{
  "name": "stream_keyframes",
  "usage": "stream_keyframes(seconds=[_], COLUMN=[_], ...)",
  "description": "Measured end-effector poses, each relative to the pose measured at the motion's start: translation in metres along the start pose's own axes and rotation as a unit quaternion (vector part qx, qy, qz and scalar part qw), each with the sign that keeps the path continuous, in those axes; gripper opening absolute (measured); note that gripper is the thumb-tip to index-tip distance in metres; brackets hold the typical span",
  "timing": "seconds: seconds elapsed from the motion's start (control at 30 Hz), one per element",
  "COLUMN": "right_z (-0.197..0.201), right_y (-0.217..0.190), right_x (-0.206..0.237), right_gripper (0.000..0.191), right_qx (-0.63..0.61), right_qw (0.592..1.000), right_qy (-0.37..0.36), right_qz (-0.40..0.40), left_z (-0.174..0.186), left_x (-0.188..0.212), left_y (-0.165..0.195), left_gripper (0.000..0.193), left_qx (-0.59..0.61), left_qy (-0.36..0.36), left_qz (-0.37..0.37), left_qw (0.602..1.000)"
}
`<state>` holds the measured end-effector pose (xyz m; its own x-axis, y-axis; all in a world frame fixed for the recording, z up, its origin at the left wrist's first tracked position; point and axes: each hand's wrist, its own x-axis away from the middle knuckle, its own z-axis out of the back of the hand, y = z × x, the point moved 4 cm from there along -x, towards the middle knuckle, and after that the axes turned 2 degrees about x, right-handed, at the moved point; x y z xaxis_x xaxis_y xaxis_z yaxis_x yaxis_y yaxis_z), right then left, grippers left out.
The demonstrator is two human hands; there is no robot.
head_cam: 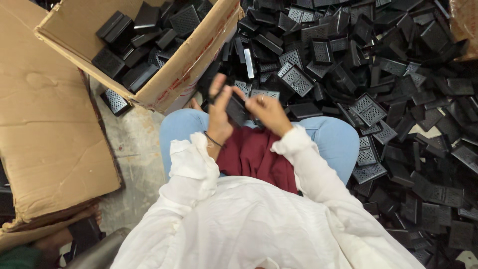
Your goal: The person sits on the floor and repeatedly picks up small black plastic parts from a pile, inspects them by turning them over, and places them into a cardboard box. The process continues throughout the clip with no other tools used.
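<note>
I sit with my knees in light blue trousers and a dark red cloth across my lap. My left hand (219, 112) and my right hand (269, 112) meet above my knees, both gripping one small black plastic part (237, 108) between them. The left hand's fingers are slightly blurred. A ring shows on my right hand, a thin band on my left wrist. White sleeves cover both arms.
A large heap of black perforated plastic parts (378, 79) covers the floor ahead and to my right. An open cardboard box (164, 84) holding several such parts stands at the upper left. Flattened cardboard (45, 129) lies on the left. Another person's hand (50, 241) shows at the bottom left.
</note>
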<state>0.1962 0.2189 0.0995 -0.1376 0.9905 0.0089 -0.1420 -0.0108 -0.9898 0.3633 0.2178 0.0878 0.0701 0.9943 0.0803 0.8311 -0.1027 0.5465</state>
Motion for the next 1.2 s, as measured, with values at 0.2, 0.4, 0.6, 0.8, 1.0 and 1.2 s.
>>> stream_keyframes(seconds=[0.2,0.4,0.6,0.8,1.0,1.2], right_z=[0.017,0.036,0.075,0.049,0.012,-0.012], right_y=[0.020,0.060,0.046,-0.006,-0.070,-0.075], right_x=[-0.093,-0.099,-0.046,0.023,0.038,0.030], right_gripper=[0.036,0.033,0.024,0.016,0.047,0.055], right_qx=[0.523,0.628,0.276,-0.316,0.179,0.142], right_qw=[0.839,0.770,0.950,0.939,0.966,0.972], right_qy=[0.130,0.057,0.135,0.111,0.132,0.104], right_qz=[0.072,-0.099,-0.049,-0.082,0.129,0.159], left_z=[0.016,0.038,0.034,0.000,-0.004,0.001], left_x=[-0.005,0.028,0.015,-0.020,-0.026,-0.014], left_y=[0.033,0.037,0.041,-0.014,-0.022,0.006], left_gripper=[0.026,0.008,0.021,0.031,0.026,0.064], left_qx=[-0.037,0.037,-0.040,-0.108,-0.233,-0.182], left_qy=[0.053,0.134,0.090,0.020,0.018,0.062], left_qz=[-0.023,0.091,0.158,0.244,0.067,0.019], left_qw=[0.998,0.986,0.982,0.964,0.970,0.981])
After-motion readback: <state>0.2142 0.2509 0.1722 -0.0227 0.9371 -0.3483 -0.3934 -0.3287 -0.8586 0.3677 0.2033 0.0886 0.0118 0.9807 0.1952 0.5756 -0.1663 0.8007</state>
